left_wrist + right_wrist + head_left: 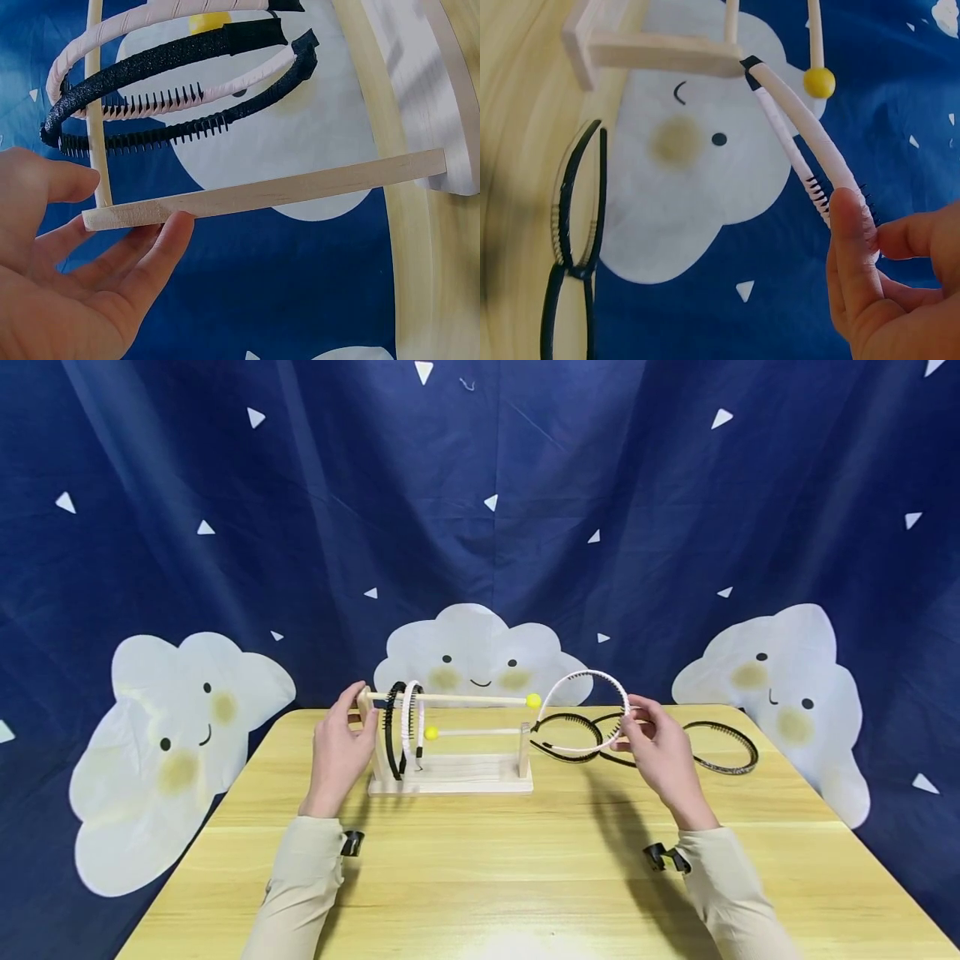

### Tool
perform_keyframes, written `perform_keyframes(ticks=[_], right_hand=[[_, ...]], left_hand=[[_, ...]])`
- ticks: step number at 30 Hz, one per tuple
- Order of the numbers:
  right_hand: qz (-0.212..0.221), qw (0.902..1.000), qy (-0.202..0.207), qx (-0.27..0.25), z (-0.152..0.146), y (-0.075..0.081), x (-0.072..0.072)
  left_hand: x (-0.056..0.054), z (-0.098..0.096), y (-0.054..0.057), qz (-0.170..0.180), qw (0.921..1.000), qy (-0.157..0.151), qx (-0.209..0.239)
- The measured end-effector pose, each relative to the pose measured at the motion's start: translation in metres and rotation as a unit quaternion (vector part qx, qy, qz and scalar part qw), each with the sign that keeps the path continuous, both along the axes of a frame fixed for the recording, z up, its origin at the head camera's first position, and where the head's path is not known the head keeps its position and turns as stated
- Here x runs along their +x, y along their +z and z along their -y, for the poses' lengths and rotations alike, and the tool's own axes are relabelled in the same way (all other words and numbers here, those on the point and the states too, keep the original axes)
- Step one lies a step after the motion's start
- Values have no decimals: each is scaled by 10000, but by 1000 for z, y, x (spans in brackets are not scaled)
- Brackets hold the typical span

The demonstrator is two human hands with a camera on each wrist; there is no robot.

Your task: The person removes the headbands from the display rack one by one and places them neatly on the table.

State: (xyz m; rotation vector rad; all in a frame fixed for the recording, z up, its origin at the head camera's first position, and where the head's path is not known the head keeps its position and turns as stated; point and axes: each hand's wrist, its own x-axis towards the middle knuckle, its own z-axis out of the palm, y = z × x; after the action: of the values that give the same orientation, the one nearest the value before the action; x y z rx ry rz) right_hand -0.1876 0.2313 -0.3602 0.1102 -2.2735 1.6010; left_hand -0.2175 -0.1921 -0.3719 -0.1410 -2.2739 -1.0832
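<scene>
A wooden headband stand (453, 786) stands on the table, with two posts and two rods tipped with yellow balls. My left hand (341, 756) grips the top of its taller left post, the thumb beside the upper rod (472, 698). On that rod hang a black headband (150, 73) and a pale pink headband (157, 13), both toothed inside, near the left post. My right hand (660, 756) pinches another pale pink headband (810, 131) by its curved middle. Its black-tipped ends point left, near the shorter right post (524, 750) and below the upper rod's yellow ball (533, 701).
Behind and beside the right hand, several dark headbands lie on the table, among them a black one (566, 759) and a patterned one (727, 769). The lower rod (480, 732) extends left from the right post. A blue curtain (480, 543) with clouds hangs behind the table.
</scene>
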Motion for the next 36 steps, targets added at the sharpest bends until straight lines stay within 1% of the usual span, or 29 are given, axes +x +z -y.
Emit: perform_keyframes(ticks=[5,10,16,19,22,26,27,29,32,36], right_hand=[[136,9998,-109,13,-17,-2,4],[64,9998,-204,12,-34,-5,7],[59,9990,-434,23,-63,-11,17],[207,9982,-540,-173,-78,-13,21],[326,9971,-650,-218,-92,-16,26],[269,9966,-700,-337,-111,-22,32],[256,9962,-700,-450,-115,-23,34],[252,9947,-727,-676,-125,-28,39],[337,9922,-810,-885,-140,-38,47],[463,9880,-795,-1239,-156,-50,53]], left_hand=[[1,0,1,24,10000,5,13],[1,0,1,13,10000,47,21],[0,-2,1,51,10000,-4,2],[0,-2,1,32,10000,21,-1],[0,-1,1,7,10000,49,5],[0,0,0,-22,10000,59,-5],[0,0,0,-26,10000,56,-4],[0,0,-1,-35,10000,43,-14],[0,0,-2,-30,10000,6,-14],[0,0,-1,-20,10000,25,0]])
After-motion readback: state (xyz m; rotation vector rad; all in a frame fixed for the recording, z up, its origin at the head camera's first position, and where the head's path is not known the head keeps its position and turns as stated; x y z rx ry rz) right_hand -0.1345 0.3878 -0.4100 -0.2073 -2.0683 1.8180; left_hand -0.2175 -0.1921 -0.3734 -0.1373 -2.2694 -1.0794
